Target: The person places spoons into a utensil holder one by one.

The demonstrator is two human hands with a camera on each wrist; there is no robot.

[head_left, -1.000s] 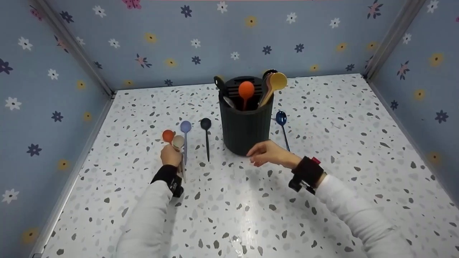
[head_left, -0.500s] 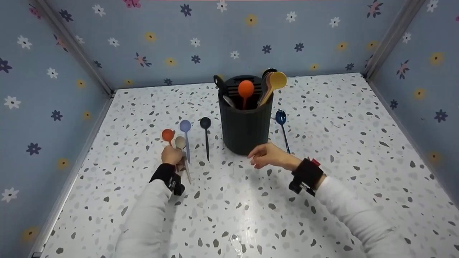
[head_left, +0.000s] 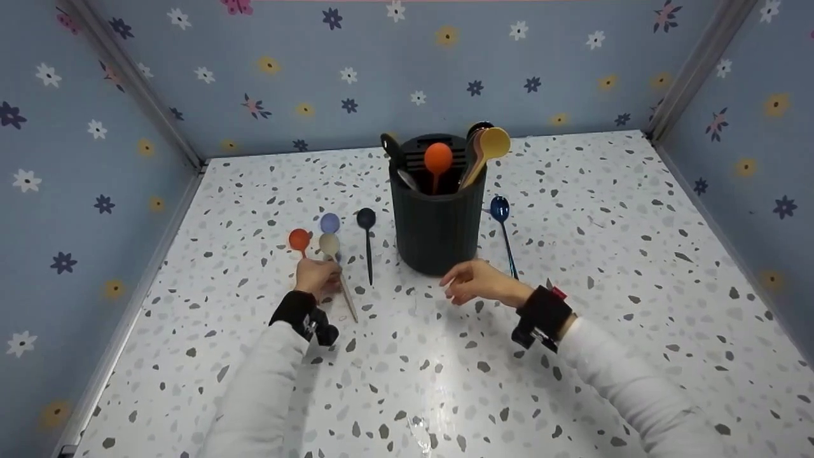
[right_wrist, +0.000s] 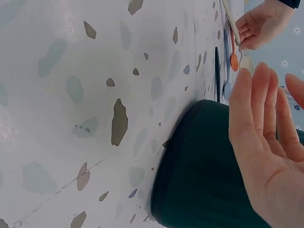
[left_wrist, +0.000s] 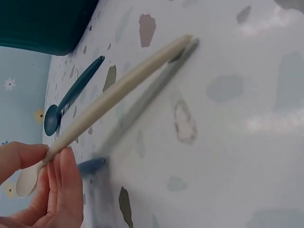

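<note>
Cream spoon (head_left: 329, 244), pinched by the left hand (head_left: 317, 277) left of the frame's centre, has swung rightward, so its pickup seems under way, while the right hand (head_left: 481, 281), fingers relaxed, holds nothing near the dark container (head_left: 436, 232) at mid-frame.

The table (head_left: 413, 381) has a smooth, glossy top that catches the light. Toward its left edge, the cream spoon (head_left: 329, 244), orange spoon (head_left: 299, 239), lavender spoon (head_left: 330, 222) and black spoon (head_left: 366, 218) look like matt plastic; toward its right edge, the blue spoon (head_left: 500, 208) shines like polished metal. The dark holder (head_left: 437, 235) looks matt, the white sleeves (head_left: 254, 381) cloth.
</note>
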